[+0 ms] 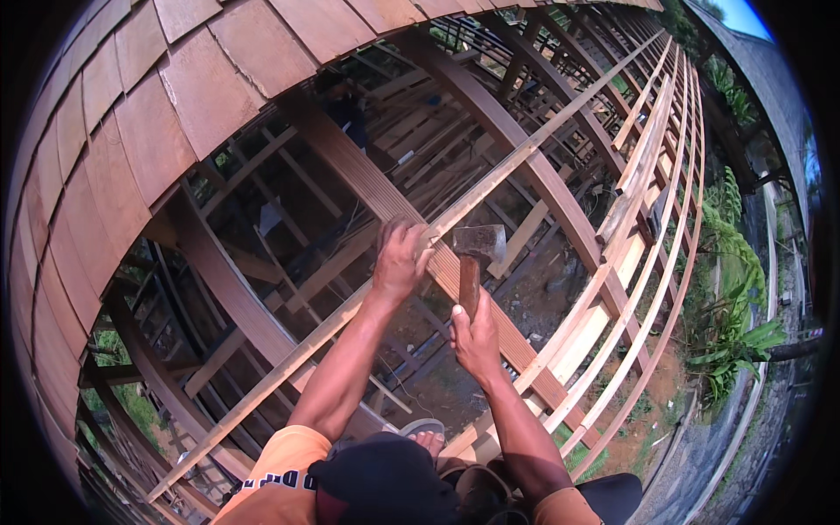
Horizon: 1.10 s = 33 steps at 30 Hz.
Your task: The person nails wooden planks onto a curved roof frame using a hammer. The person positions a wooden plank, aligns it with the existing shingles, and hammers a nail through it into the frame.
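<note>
A long thin wooden batten (490,194) runs diagonally across the brown rafters. Where it crosses the middle rafter (359,175), my left hand (401,258) is closed over it, fingers curled around its edge. Whether a nail is pinched there is too small to tell. My right hand (477,337) grips the wooden handle of a hatchet (479,243). Its grey metal head is up, just right of my left hand and apart from the batten.
Overlapping wooden shingles (254,48) cover the upper left. Several pale battens (639,254) lie over the rafters at right. Between the rafters are deep open gaps, with timber and ground below. My sandalled foot (427,435) shows underneath me. Green plants (735,350) grow beyond the roof edge.
</note>
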Motion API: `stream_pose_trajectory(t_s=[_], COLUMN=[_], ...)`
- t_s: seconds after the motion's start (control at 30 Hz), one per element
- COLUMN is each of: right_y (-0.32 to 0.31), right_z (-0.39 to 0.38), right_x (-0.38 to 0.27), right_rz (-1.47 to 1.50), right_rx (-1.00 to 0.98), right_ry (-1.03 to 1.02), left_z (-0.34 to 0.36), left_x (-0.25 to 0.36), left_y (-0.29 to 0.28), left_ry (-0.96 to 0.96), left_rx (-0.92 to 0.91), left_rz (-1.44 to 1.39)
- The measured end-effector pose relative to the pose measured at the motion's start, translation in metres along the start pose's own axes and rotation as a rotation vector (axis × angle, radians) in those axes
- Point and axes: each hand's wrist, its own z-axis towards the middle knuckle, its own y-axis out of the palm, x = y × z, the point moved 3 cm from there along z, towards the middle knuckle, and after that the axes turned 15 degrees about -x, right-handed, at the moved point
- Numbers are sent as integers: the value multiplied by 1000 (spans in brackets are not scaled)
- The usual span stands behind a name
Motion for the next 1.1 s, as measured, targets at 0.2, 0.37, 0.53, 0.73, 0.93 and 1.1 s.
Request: stream_pose_trajectory(t_s=[0.2, 0.37, 0.53, 0.73, 0.93, 1.1], right_y=[-1, 31, 48, 32, 22, 5], right_z=[-24, -10, 23, 27, 32, 7], right_x=[64, 82, 65, 61, 57, 25], right_rz=[831, 947, 969, 945, 884, 251], right_rx=[-182, -244, -346, -395, -386, -14], right_ry=[164, 217, 258, 278, 286, 34], left_z=[-68, -76, -75, -64, -6, -8], left_x=[6, -11, -11, -4, -9, -7], left_y=[-58, -47, -48, -37, -14, -9], left_ry=[-598, -441, -450, -407, -438, -353], left_rx=[-400, -264, -251, -193, -362, -284], left_rz=[422, 520, 536, 566, 529, 514])
